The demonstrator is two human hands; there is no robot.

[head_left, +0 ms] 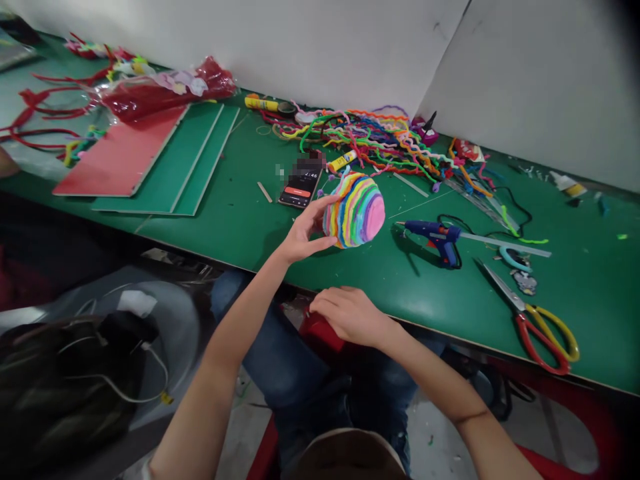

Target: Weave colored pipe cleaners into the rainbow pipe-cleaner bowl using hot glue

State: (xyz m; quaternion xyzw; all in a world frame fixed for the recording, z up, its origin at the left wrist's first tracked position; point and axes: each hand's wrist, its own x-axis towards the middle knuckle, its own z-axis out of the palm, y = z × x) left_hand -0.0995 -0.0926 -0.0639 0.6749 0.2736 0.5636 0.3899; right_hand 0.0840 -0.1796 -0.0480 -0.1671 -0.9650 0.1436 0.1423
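Observation:
In the head view my left hand [307,233] grips a rounded craft piece [354,212] wound in rainbow-coloured fuzzy stripes, with a pink end facing right. The thumb is on its near side, the fingers on its far side, and it is held over the green table. My right hand [347,315] is lower, by the table's front edge above my lap. Its fingers are curled together over a red object [320,328]; whatever they hold is hidden. A blue glue gun [435,233] lies right of the craft piece, a clear glue stick in its back. Behind my left hand lies a phone [303,181].
Scissors [523,310] with red and yellow handles lie at the right front. Tangled colourful pipe cleaners [370,137] and a yellow glue tube [343,161] are at the back. Red and green boards [125,157], a red plastic package [165,93] and red headbands [50,113] occupy the left.

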